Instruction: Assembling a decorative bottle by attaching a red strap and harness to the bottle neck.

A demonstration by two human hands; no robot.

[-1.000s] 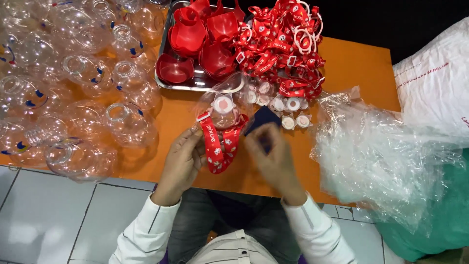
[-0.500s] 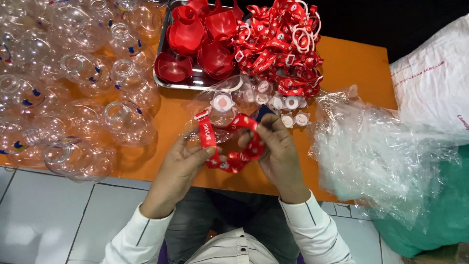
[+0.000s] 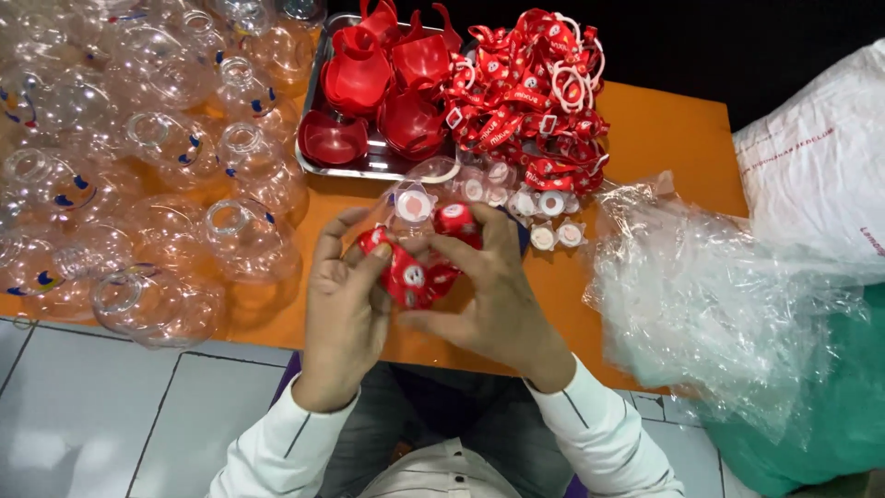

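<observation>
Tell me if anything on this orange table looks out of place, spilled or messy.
Mostly crowded, not damaged. The red straps are a tangled heap spilling off the metal tray onto the orange table, and the crumpled clear plastic bag hangs past the table's edge. Both hands, left hand and right hand, grip a clear bottle with a red strap.

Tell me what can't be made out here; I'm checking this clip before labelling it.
Head view only:
- Red strap: its run is hidden between the left hand and right hand.
- Clear bottle: body masked by fingers.
- Steel tray: floor covered by red parts.
- Clear bottle pile: cut off by the left edge.
</observation>
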